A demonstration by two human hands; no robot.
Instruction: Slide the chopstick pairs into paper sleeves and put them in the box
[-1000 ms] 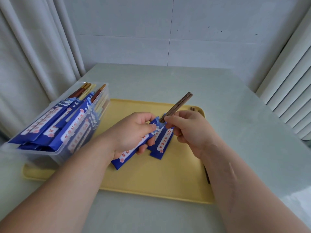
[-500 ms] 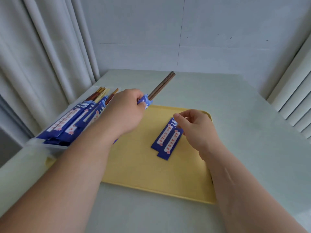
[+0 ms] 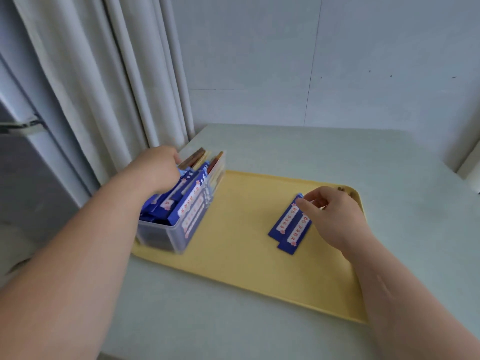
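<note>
A clear plastic box [image 3: 166, 239] stands on the left end of the yellow tray [image 3: 233, 245], filled with several blue-sleeved chopstick pairs [image 3: 193, 201]. My left hand [image 3: 155, 174] reaches down into the box's far side, its fingers curled round a sleeved pair whose dark brown tips [image 3: 193, 156] poke out past them. Two empty blue paper sleeves [image 3: 288, 226] lie overlapped on the tray's right part. My right hand [image 3: 335, 216] pinches the top edge of the upper sleeve. Dark ends of loose chopsticks [image 3: 342, 189] peek out behind that hand.
The tray lies on a pale table [image 3: 285, 149] against a white wall. A curtain [image 3: 117, 87] hangs close behind the box, and a grey cabinet [image 3: 31, 178] stands at the far left. The table's near edge runs along the bottom.
My left hand carried the sleeved pair from above the tray leftward and down into the box. My right hand stayed on the sleeves and now pinches the top one. The view swung left.
</note>
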